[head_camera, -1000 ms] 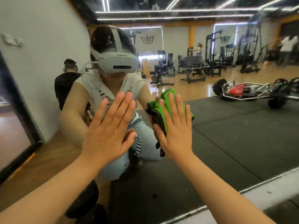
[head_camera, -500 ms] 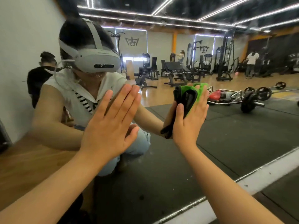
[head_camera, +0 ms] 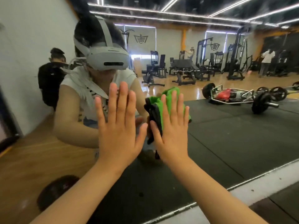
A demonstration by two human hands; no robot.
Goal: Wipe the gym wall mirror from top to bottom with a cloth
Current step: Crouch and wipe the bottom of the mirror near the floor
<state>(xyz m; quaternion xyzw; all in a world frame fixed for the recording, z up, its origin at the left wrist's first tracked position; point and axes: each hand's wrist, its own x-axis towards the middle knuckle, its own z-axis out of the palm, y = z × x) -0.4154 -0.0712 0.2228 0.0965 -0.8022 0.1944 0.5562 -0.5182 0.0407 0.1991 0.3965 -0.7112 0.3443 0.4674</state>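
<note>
Seemingly wiping the mirror's [head_camera: 226, 143] lower part, the right hand [head_camera: 173, 131] pressed the cloth [head_camera: 168, 101] with straight fingers, the left hand [head_camera: 119, 126] splayed bare beside it; a downward stroke seemed due.

mirror [head_camera: 161, 38]: glass, smooth, highly glossy.
cloth [head_camera: 156, 102]: soft napped fabric, matt, green with a black side.
headset [head_camera: 108, 60]: smooth matt grey plastic, seen in reflection.
mats [head_camera: 234, 143]: black rubber, matt, reflected.
floorboards [head_camera: 32, 159]: varnished wood, shiny.
bar frame [head_camera: 233, 94]: bright bare metal.

Right hand [head_camera: 172, 131] has slid the cloth [head_camera: 168, 101] back beside left hand [head_camera: 119, 126].
</note>
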